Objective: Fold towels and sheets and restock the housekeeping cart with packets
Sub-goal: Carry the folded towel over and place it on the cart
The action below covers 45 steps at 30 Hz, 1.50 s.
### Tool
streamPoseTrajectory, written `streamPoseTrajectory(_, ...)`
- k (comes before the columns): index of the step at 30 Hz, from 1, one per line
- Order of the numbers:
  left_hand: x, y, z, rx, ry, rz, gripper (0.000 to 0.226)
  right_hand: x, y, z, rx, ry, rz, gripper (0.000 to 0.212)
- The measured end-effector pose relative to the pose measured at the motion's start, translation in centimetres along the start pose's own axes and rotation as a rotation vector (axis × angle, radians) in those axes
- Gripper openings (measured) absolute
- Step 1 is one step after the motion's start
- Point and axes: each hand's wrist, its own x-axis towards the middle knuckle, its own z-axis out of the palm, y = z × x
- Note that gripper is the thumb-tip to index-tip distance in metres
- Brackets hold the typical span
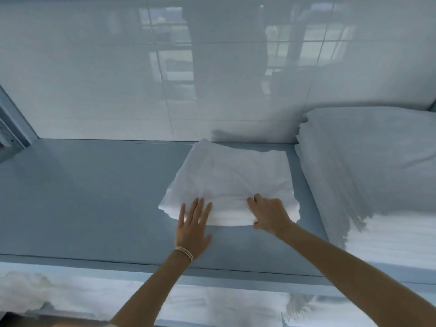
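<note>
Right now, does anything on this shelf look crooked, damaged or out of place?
Nothing is damaged or spilled. The folded sheet is a little untidy: its top is creased and its far edge is uneven. The left hand lies flat at its near edge; the right hand grips it. The stack beside it looks neat.

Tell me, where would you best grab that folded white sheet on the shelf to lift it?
Probably by its near rounded fold, from the front. The folded sheet lies flat on the shelf, with that edge facing the person. The right hand already grips there; the left hand lies flat beside it. The tall stack crowds the right side.
</note>
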Motion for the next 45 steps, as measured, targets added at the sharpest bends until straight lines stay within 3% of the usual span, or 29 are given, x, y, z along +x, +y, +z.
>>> streamPoseTrajectory(3,-0.6,0.8,-1.4,0.029,0.056,-0.015,0.112,-0.2,1.2,-3.3,0.014,-0.029,-0.019,0.061)
streamPoseTrajectory(7,1.1,-1.2,-4.6,0.092,0.405,0.118,0.085,-3.6,2.8,-8.3,0.086,-0.109,-0.053,0.059)
streamPoseTrajectory(10,1.4,-0.4,-8.8,-0.027,0.311,0.173,0.082,-7.5,3.2,-9.4,0.084,-0.02,-0.013,0.069)
streamPoseTrajectory(13,1.9,1.3,-13.1,-0.011,0.133,0.232,0.059,-12.3,0.3,-7.1,-0.009,0.17,0.096,0.111)
streamPoseTrajectory(15,2.6,2.4,-15.6,0.03,0.081,0.268,0.049,-14.5,-2.5,-6.2,0.033,0.163,0.201,0.139)
streamPoseTrajectory(18,2.4,3.5,-20.2,0.034,-0.039,0.306,0.049,-15.2,-3.6,-7.0,0.071,0.227,0.327,0.149)
streamPoseTrajectory(21,1.9,3.1,-22.1,-0.01,-0.087,0.296,0.049,-15.1,-1.2,-9.7,0.192,0.366,0.388,0.129)
streamPoseTrajectory(25,-0.2,2.7,-22.5,-0.021,0.023,0.408,0.074,-16.5,-0.7,-12.1,0.198,0.338,0.369,0.082)
streamPoseTrajectory(30,-3.6,3.0,-21.7,-0.001,0.068,0.495,0.105,-20.7,-1.5,-13.8,0.181,0.19,0.363,0.074)
streamPoseTrajectory(36,-5.4,6.0,-25.1,-0.16,0.055,0.632,0.087,-26.8,-1.0,-15.4,0.192,0.122,0.383,0.081)
streamPoseTrajectory(39,-6.1,7.5,-27.0,-0.206,0.047,0.718,0.081,-30.8,-0.7,-17.0,0.225,0.04,0.401,0.07)
streamPoseTrajectory(45,-8.1,17.5,-28.2,-0.098,-0.258,0.874,0.072,-41.7,-0.7,-16.1,0.399,-0.308,0.626,0.043)
